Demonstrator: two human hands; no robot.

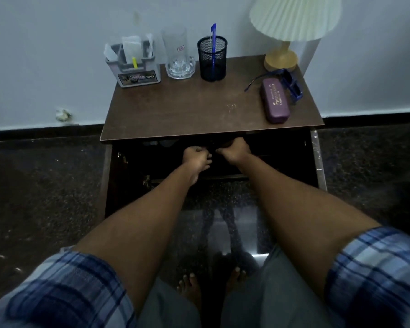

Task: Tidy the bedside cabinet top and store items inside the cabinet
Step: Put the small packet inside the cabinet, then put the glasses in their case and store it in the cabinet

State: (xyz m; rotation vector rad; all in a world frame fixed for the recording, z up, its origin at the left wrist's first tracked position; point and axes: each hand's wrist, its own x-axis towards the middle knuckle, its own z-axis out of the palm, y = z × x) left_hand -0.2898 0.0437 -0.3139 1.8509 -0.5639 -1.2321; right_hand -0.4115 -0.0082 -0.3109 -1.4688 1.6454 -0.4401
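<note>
held left hand [197,155] and right hand [234,150] inside dark cabinet [114,176] under tabletop [187,110] | curled fingers, could not tell around what

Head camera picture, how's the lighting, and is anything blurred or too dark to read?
Head view: dim overall; the cabinet interior is near black, hiding what the left hand and right hand touch; checked sleeves blur at the edges; floor shows glare.

Left forearm [152,209] and right forearm [294,204] stretched forward, bare
Left hand [195,155] and right hand [234,150] nearly touch; fingers curled; any grip lost in shadow.
</note>
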